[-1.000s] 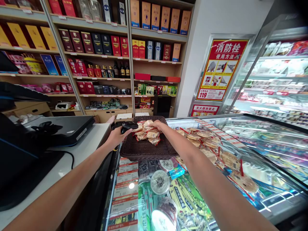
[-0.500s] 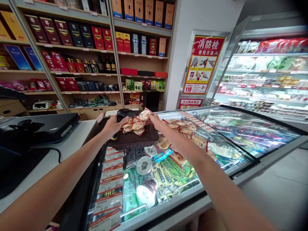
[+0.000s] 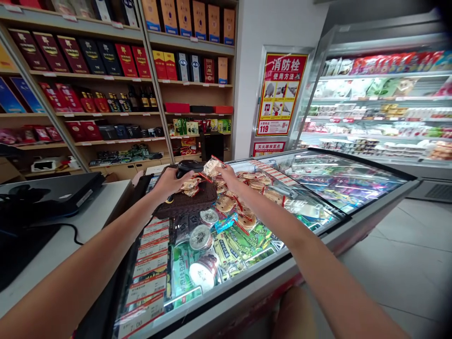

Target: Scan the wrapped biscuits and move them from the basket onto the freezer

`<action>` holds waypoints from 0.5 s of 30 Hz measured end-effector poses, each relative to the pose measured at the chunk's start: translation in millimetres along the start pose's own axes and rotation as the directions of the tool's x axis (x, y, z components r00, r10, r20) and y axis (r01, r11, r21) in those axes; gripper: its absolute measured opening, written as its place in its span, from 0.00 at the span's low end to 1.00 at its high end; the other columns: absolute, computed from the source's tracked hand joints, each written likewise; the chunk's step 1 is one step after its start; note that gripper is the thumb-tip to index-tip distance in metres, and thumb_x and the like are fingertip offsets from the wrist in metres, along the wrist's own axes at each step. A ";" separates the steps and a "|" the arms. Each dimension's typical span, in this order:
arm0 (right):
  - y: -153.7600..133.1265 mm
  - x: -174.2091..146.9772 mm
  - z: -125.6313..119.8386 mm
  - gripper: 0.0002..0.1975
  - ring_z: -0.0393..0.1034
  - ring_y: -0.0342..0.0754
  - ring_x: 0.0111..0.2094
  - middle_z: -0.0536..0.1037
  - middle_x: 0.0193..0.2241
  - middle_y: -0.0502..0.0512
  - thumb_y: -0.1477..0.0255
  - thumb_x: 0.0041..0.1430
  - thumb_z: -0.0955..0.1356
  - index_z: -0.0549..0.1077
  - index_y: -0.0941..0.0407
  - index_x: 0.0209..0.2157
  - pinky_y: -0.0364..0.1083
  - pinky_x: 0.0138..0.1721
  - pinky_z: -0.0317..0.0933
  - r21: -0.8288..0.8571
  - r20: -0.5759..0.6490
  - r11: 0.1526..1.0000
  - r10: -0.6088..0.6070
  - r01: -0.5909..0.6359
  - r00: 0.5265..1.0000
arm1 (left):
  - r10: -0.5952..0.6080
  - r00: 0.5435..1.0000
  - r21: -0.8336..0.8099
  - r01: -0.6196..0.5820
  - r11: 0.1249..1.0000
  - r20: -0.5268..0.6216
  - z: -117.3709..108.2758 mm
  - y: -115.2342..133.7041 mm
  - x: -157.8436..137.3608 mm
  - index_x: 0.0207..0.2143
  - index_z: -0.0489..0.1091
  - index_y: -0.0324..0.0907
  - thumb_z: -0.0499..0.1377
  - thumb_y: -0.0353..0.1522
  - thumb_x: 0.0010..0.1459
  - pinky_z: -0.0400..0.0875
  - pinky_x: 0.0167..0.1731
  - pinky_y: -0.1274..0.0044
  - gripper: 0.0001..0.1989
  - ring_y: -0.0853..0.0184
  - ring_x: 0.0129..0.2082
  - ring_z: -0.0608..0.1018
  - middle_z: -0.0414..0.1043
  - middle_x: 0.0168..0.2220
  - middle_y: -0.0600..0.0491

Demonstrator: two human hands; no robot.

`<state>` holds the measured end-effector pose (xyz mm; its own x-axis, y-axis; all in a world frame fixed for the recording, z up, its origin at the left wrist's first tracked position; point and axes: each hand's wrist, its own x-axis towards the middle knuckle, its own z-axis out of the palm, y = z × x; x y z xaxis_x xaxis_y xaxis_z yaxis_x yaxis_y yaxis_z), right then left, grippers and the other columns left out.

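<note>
At the far left of the frame a black flat machine (image 3: 52, 195) lies on the white counter (image 3: 88, 226), well apart from both hands. Moving right, the left hand (image 3: 169, 181) is closed around a black handheld barcode scanner (image 3: 189, 167), whose head points toward the right of the frame. Just beneath it sits a dark brown woven wicker tray (image 3: 187, 203) on the glass lid of the chest freezer (image 3: 318, 214), with a few clear-wrapped round biscuit packs (image 3: 190, 185) lying in it. Right of centre, the right hand (image 3: 226, 175) pinches one clear-wrapped biscuit pack with red edging (image 3: 213, 165) between fingertips and thumb, lifted above the tray's right rim. That pack lies just right of the scanner head, between the two hands, its long axis running roughly left to right and tilted up; the scanner hand is the nearer free partner. Further right, more loose biscuit packs (image 3: 261, 181) are strewn across the freezer glass, and a red fire-hydrant poster (image 3: 280, 94) hangs on the wall above.
</note>
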<state>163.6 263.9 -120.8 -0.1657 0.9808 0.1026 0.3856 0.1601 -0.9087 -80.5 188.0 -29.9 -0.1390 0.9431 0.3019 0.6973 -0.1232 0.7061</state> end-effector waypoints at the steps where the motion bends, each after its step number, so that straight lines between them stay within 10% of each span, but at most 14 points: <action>1: 0.5 -1.5 -3.0 0.23 0.64 0.52 0.52 0.75 0.45 0.59 0.62 0.65 0.63 0.65 0.54 0.59 0.44 0.44 0.61 -0.024 -0.014 1.000 0.011 -0.011 1.000 | 0.006 1.000 -0.018 -0.006 1.000 0.013 0.8 -0.9 1.4 0.22 0.65 0.43 0.60 0.56 0.49 0.56 0.16 0.79 0.26 0.71 0.15 0.65 0.65 0.16 0.56; 15: -36.5 25.0 -10.5 0.28 0.69 0.52 0.47 0.75 0.47 0.61 0.59 0.63 0.65 0.63 0.56 0.60 0.43 0.44 0.64 -0.130 -0.175 0.987 0.076 -0.099 0.982 | -0.050 0.998 -0.002 0.050 0.999 0.033 -1.7 0.9 -3.3 0.25 0.67 0.42 0.60 0.56 0.48 0.56 0.16 0.78 0.26 0.70 0.16 0.66 0.62 0.15 0.57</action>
<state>154.9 283.7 -80.8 0.0259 0.9944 0.1027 0.5147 0.0748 -0.8541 -80.6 184.3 -29.1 -0.1507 0.9577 0.2450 0.6882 -0.0763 0.7215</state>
